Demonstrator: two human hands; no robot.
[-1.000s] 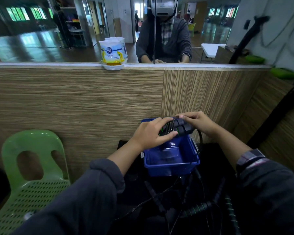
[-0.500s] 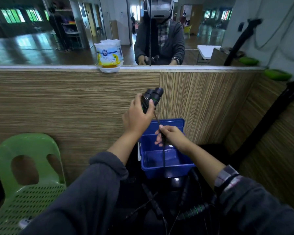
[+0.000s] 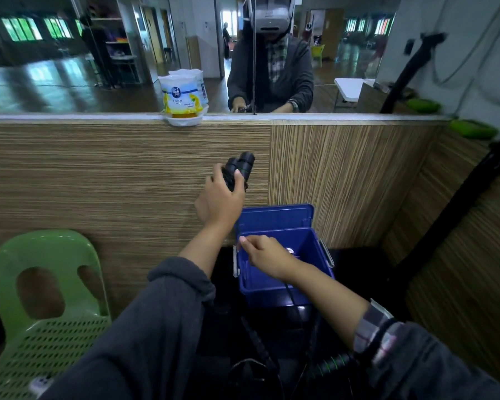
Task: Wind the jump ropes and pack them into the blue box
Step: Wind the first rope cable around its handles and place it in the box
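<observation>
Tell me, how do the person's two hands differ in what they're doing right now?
The left hand is raised in front of the wood panel, gripping the black handles; the right hand sits lower, over the blue box. The left wraps its fingers round thick handles, while the right pinches only the thin cord. Both hold parts of the same jump rope.

A wood-grain panel wall (image 3: 122, 174) is seen straight ahead, capped by a pale ledge (image 3: 70, 118). A white and yellow tub (image 3: 182, 99) is set on the ledge. Above it, a mirror (image 3: 55, 67) reflects a glossy floor and green-lit windows. A green plastic chair (image 3: 41, 298) is placed at lower left. The right wall is panelled likewise.
</observation>
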